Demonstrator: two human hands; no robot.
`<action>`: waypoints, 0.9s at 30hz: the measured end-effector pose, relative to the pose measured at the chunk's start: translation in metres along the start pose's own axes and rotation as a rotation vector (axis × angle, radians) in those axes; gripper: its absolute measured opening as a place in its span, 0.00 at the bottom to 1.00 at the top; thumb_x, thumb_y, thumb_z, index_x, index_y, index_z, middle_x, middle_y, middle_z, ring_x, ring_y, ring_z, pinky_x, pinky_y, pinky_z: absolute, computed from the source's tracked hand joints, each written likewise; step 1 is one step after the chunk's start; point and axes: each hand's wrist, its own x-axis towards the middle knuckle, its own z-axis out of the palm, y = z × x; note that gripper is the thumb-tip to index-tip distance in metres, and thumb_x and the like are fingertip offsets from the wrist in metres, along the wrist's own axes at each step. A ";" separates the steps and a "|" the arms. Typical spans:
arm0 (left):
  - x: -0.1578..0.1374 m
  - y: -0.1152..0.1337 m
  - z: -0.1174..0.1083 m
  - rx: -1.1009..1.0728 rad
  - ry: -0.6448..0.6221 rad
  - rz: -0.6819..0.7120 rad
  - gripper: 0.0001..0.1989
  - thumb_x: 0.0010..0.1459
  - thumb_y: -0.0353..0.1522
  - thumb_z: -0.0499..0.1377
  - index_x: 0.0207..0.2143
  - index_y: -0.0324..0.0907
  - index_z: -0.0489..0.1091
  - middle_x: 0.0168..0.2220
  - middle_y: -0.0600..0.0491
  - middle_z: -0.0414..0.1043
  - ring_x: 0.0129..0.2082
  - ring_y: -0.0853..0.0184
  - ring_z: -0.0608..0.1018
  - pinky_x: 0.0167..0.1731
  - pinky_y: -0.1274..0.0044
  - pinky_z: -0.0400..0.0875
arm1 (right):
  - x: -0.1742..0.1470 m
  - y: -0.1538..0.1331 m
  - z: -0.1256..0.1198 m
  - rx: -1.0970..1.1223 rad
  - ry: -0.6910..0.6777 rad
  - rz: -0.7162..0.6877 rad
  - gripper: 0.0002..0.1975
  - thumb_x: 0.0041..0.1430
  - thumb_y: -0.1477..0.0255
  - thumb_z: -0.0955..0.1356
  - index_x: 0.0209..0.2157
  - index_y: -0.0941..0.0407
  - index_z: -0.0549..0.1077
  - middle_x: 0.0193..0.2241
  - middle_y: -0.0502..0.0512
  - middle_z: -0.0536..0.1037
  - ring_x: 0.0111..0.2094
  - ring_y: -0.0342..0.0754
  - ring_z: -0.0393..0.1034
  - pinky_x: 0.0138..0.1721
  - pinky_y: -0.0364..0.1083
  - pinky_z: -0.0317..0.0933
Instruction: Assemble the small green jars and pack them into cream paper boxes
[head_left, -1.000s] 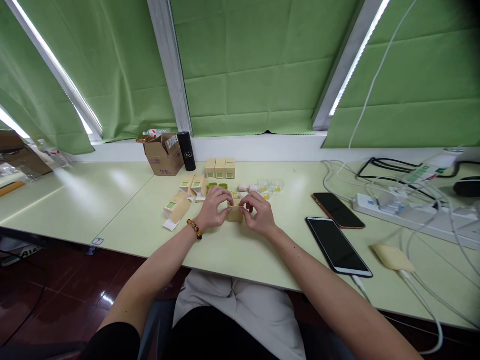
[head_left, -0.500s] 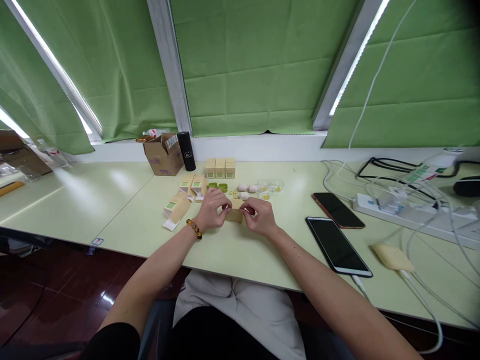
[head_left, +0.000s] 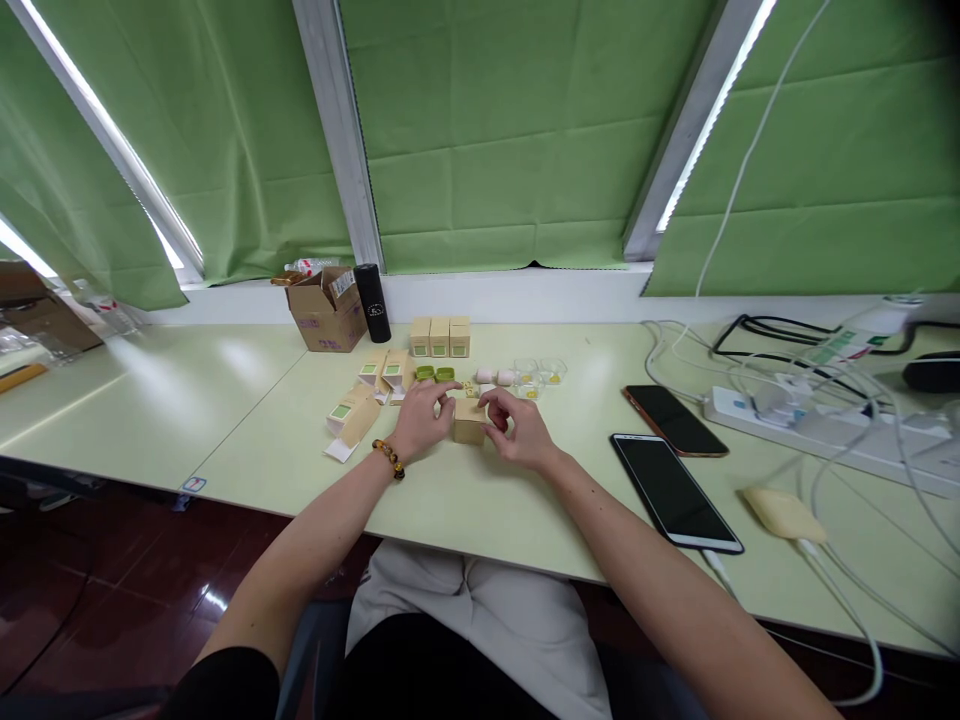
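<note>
A small tan cardboard box [head_left: 469, 424] stands on the table between my two hands, its lid lying flat on top. My left hand [head_left: 424, 416] is at its left side, thumb by the box edge and index finger stretched out beyond it. My right hand [head_left: 519, 428] has thumb and index finger curled on the box's right side and top edge. Just behind are small yellow pieces [head_left: 469, 388], white rolls [head_left: 495, 377], green containers [head_left: 435, 373] and clear plastic cups [head_left: 529, 373] with something yellow inside. Opened tan boxes [head_left: 354, 412] lie to the left of my left hand.
Closed tan boxes [head_left: 440, 337] stand in a row at the back. Behind to the left are a brown carton [head_left: 328, 318] and a black bottle [head_left: 373, 303]. On the right lie two phones [head_left: 679, 492], a power strip [head_left: 795, 425], a pale yellow charger [head_left: 784, 515] and tangled cables.
The fingertips that pinched the box's upper edges have moved apart. The left index finger has stretched out, and more of the box's top and front shows.
</note>
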 end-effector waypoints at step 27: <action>0.001 -0.002 0.005 0.206 -0.028 -0.180 0.22 0.71 0.35 0.53 0.22 0.43 0.70 0.24 0.51 0.74 0.31 0.60 0.74 0.43 0.64 0.67 | 0.007 -0.011 0.000 0.388 0.173 0.440 0.16 0.61 0.55 0.69 0.43 0.52 0.71 0.18 0.46 0.76 0.15 0.44 0.63 0.21 0.45 0.60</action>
